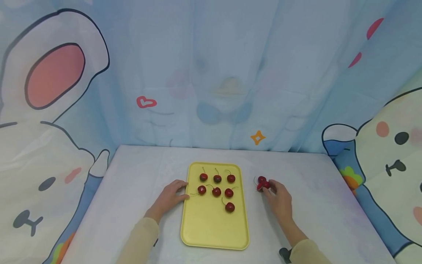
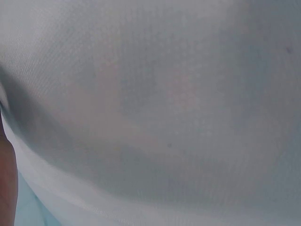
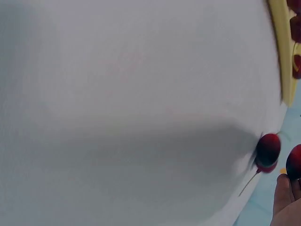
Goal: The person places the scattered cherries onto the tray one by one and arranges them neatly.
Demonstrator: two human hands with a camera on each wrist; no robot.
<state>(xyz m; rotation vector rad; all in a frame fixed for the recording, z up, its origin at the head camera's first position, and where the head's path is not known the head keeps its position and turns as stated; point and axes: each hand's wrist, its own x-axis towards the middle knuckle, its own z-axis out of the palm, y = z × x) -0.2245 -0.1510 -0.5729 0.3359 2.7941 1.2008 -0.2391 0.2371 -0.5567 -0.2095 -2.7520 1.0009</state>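
A yellow tray [image 1: 214,231] carries several red cherries with stems: two rows of three, with one cherry [image 1: 229,207] lower on the right. At the tray's left rim, my left hand [image 1: 169,198] rests with thumb and fingers spread apart, touching the edge. To the right of the tray, my right hand [image 1: 279,200] pinches a cherry [image 3: 294,162] between its fingertips. Close by that cherry are others, among them a dark red cherry [image 3: 268,149] whose neighbour it partly covers. The left wrist view gives mostly pale cloth and a sliver of hand [image 2: 7,179].
A white cloth-covered table [image 1: 148,161] lies beneath everything. Behind it hangs a light blue curtain [image 1: 230,55] with cartoon figures at both sides. Beige sleeves [image 1: 141,234] cover the forearms.
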